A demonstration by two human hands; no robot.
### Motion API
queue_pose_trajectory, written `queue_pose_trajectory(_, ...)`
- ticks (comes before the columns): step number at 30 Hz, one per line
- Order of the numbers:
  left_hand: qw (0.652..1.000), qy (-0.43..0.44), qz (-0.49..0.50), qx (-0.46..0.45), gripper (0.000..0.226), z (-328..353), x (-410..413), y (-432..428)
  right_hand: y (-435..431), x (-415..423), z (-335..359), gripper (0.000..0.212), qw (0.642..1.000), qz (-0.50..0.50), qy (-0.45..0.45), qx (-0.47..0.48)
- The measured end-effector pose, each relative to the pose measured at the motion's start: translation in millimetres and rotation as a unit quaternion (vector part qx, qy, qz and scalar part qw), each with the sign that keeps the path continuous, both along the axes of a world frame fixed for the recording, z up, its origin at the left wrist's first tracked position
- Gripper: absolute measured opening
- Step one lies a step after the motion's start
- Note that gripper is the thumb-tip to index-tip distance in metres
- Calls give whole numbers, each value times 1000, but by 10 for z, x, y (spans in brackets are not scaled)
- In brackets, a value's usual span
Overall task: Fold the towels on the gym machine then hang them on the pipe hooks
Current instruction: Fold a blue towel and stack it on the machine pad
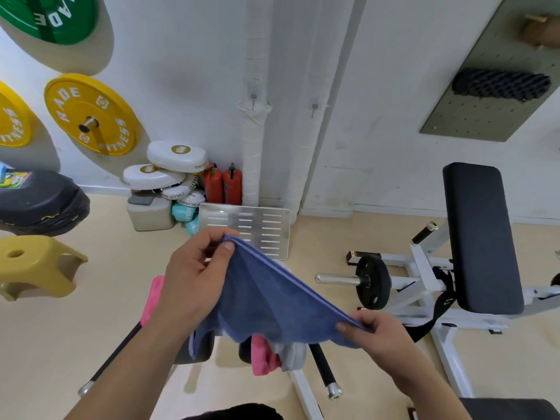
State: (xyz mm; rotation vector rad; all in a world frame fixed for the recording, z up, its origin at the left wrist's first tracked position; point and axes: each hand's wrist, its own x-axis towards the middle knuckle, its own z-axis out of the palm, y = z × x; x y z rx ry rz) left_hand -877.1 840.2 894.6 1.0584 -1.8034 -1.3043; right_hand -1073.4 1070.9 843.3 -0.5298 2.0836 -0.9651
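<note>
- So, we're mid-fold: blue towel (272, 301) held up above the gym machine (306, 386), top edges doubled.
- Left hand (194, 277) pinches one corner, right hand (375, 331) pinches the other.
- Long axis runs upper-left to lower-right, body sagging below.
- Pink towel (263, 356) and a grey one wait beneath.
- Pipe hooks (254, 98) beyond look bare; hanging not started.

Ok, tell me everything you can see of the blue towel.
The blue towel looks like soft terry cloth with a flat, paler band along its top edge. That edge seems doubled, two layers lying together. The left hand pinches the higher corner, the right hand the lower one, so the edge runs taut and slanted between them. The rest sags in loose folds, hanging in front of a pink towel and a grey one.
</note>
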Motion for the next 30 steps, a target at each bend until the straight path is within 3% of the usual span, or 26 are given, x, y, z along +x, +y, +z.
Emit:
queue_pose_trajectory(3, 1000, 4, 24, 5, 27, -32, 26, -12, 88, -110, 107, 36, 995, -72, -10, -70)
queue_pose_trajectory(6, 999, 18, 32, 2, 28, -98, 33, -25, 80, -168, 269, 27, 955, -177, -96, -217)
queue_pose_trajectory(8, 999, 9, 22, 32, 28, -167, -2, -16, 30, -172, 339, 22, 938, -222, -93, -250)
queue_pose_trajectory(13, 998, -18, 12, 56, 23, -278, -56, -43, -23, -188, 399, 20, 940, -262, 68, -207)
queue_pose_trajectory(17, 996, -69, 11, 54, 26, -335, -102, -58, -16, -235, 348, 23, 962, -160, 192, -109)
queue_pose_trajectory(24, 984, -120, 17, 128, 20, -491, -103, 10, -72, -109, 50, 29, 953, -282, -19, -112)
queue_pose_trajectory(30, 973, -67, -1, 220, 17, -485, -118, 285, -321, 240, 171, 18, 956, -252, -65, -138)
